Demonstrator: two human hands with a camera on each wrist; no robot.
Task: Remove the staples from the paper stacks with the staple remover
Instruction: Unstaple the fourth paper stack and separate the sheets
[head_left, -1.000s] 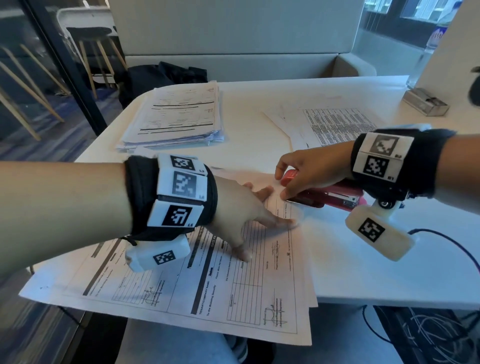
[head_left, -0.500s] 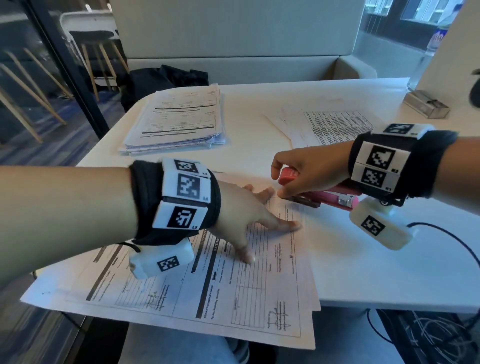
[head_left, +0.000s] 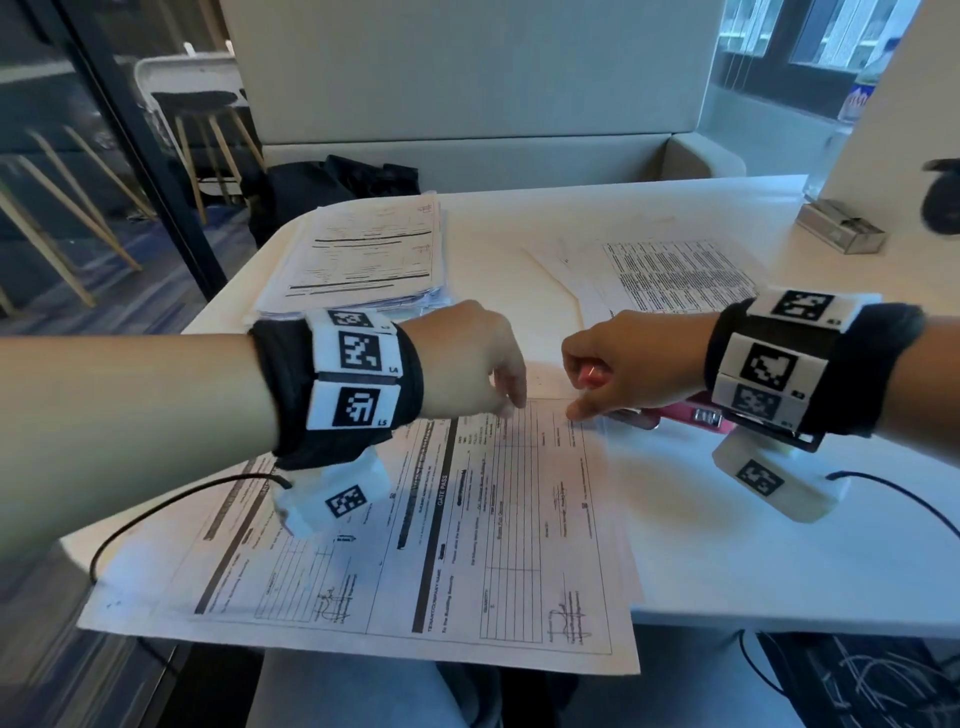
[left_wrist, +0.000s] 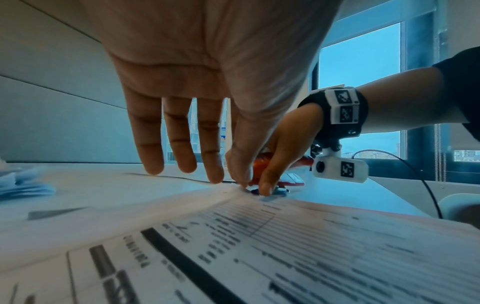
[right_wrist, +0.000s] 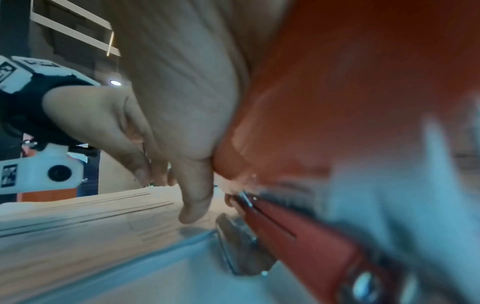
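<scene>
A stack of printed forms (head_left: 441, 519) lies on the white table (head_left: 727, 545), overhanging its near edge. My left hand (head_left: 511, 402) is raised over the stack's far right corner with its fingers pointing down; in the left wrist view the thumb and forefinger (left_wrist: 241, 181) appear to pinch that corner of the paper stack (left_wrist: 285, 246). Just to the right, my right hand (head_left: 587, 395) grips the red staple remover (head_left: 691, 415), and its forefinger points down to the paper's edge. The tool's metal tip (right_wrist: 241, 242) rests on the table beside the stack (right_wrist: 78, 216). No staple is visible.
A thick pile of papers (head_left: 363, 254) sits at the table's back left. Loose printed sheets (head_left: 675, 275) lie at the back right, with a small metal box (head_left: 841, 234) beyond them. Black cables (head_left: 156, 509) trail from both wrists. A grey sofa stands behind the table.
My left hand has lifted from lying flat on the forms and now stands on its fingertips at the far corner. The right hand with the red tool has shifted slightly towards that corner.
</scene>
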